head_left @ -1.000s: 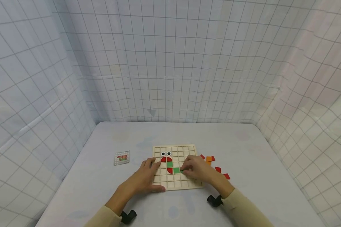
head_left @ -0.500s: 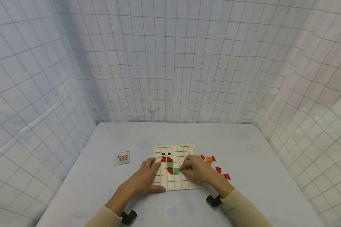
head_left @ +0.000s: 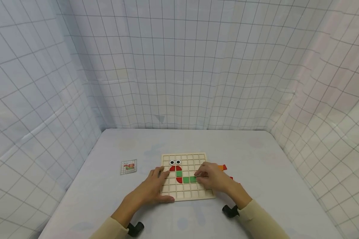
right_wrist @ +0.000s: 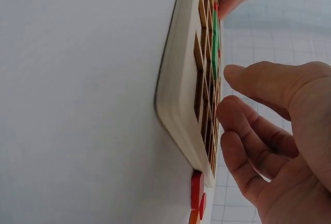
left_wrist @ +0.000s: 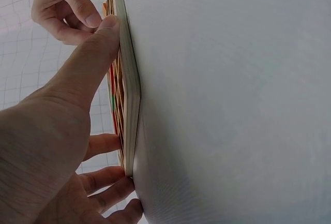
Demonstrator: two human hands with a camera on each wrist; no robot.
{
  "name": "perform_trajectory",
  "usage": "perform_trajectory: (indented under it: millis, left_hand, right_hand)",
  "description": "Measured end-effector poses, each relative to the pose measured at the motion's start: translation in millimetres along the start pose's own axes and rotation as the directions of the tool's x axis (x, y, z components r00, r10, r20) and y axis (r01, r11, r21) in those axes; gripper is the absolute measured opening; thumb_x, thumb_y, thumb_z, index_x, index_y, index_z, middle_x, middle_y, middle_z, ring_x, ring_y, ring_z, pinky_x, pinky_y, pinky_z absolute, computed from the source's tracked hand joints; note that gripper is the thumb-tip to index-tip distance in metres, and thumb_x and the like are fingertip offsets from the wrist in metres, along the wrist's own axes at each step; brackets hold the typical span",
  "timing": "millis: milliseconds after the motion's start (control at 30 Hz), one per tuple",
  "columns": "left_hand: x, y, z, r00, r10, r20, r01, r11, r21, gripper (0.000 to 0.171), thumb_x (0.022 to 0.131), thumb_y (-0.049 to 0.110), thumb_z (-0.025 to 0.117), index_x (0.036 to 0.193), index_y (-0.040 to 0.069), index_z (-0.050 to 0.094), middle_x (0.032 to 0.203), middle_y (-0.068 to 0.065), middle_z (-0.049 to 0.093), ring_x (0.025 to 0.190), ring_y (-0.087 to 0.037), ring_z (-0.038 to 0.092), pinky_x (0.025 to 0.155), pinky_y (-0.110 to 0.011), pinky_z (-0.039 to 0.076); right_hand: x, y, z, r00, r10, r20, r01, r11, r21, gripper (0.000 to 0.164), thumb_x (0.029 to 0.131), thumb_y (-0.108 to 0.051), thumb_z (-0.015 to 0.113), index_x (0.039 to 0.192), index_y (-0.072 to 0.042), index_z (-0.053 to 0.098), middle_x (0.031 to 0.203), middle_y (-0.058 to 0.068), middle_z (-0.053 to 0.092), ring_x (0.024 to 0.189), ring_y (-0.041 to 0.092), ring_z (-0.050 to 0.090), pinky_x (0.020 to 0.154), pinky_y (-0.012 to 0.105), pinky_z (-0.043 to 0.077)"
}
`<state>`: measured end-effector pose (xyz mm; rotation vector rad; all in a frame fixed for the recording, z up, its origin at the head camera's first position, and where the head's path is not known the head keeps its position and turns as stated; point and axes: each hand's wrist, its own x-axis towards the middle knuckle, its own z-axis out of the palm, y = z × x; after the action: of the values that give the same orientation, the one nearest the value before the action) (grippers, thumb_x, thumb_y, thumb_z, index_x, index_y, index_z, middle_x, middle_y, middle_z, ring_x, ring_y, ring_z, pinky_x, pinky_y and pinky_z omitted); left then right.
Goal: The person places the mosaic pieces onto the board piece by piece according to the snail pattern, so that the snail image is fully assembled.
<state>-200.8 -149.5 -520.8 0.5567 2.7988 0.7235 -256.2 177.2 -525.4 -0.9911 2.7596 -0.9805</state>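
A pale wooden grid board (head_left: 186,195) lies on the table. My left hand (head_left: 152,186) rests spread over its left corner, the thumb along the front edge and the fingers at the left edge, as the left wrist view shows (left_wrist: 57,110). My right hand (head_left: 213,177) hovers over the board's right part; in the right wrist view its thumb and fingers (right_wrist: 235,115) are apart with nothing between them. Two green square tiles (head_left: 189,179) sit side by side in the grid, beside a rounded red tile (head_left: 179,180). Above are another green tile (head_left: 179,173), red tiles (head_left: 175,168) and two eye tiles (head_left: 175,162).
A picture card (head_left: 128,166) with a grid pattern lies left of the board. Orange and red tiles (head_left: 222,167) lie right of the board, partly behind my right hand. Grid-patterned white curtains (head_left: 185,83) surround the table.
My right hand has let go of a green tile, which now lies in the cell right of the other green one. That hand has drawn slightly to the right; the left stays put.
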Motion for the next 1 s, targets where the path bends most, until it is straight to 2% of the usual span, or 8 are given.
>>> perform_trajectory:
  millis: [233,400,633,800,1000]
  left_hand:
    - [0.0,-2.0,1.1,1.0,0.012,-0.004,-0.012,1.0,0.001,0.117,0.086,0.06,0.102,0.174,0.006,0.048,0.181,-0.029,0.037,0.162,-0.052,0.044,0.124,-0.071,0.055]
    - [-0.4,-3.0,1.6,1.0,0.025,-0.008,-0.025,1.0,0.004,0.118,0.086,0.061,0.102,0.175,0.005,0.047,0.181,-0.03,0.037,0.162,-0.052,0.044,0.124,-0.071,0.055]
    - [0.1,-2.0,-0.5,1.0,0.03,-0.005,-0.03,1.0,0.011,0.118,0.087,0.062,0.101,0.175,0.004,0.046,0.18,-0.03,0.037,0.161,-0.052,0.044,0.122,-0.071,0.056]
    - [0.4,-1.9,-1.5,1.0,0.023,-0.002,-0.023,1.0,0.007,0.119,0.086,0.062,0.101,0.175,0.005,0.047,0.181,-0.03,0.037,0.162,-0.052,0.044,0.123,-0.071,0.055]
    - [0.5,-2.6,-0.2,1.0,0.03,-0.001,-0.03,1.0,0.002,0.118,0.087,0.061,0.101,0.175,0.004,0.047,0.181,-0.03,0.037,0.163,-0.053,0.043,0.122,-0.072,0.055]
  right_hand:
    - [-11.8,14.1,-13.6,0.998,-0.031,-0.061,0.027,0.998,-0.064,0.013,0.103,-0.003,0.086,0.114,-0.008,0.089,0.107,0.001,0.079,0.087,0.007,0.066,0.076,0.022,0.057]
    - [-21.0,27.7,-21.9,0.995,0.026,-0.099,-0.037,0.993,-0.112,0.015,0.103,-0.007,0.089,0.117,-0.009,0.088,0.111,0.001,0.079,0.088,0.005,0.065,0.077,0.022,0.057]
    - [-29.0,40.9,-32.4,0.989,0.081,-0.126,-0.093,0.991,-0.095,0.02,0.099,-0.002,0.091,0.119,-0.005,0.087,0.11,0.007,0.076,0.089,0.011,0.067,0.077,0.024,0.057]
    - [-26.7,46.0,-34.3,0.983,0.122,-0.135,-0.137,0.985,-0.108,0.023,0.101,-0.007,0.091,0.123,-0.007,0.086,0.115,0.007,0.076,0.095,0.012,0.066,0.084,0.028,0.06]
    - [-15.4,47.8,-35.6,0.975,0.183,-0.123,-0.198,0.972,-0.124,0.03,0.104,-0.01,0.088,0.133,-0.006,0.085,0.126,0.013,0.077,0.092,0.014,0.06,0.082,0.028,0.056]
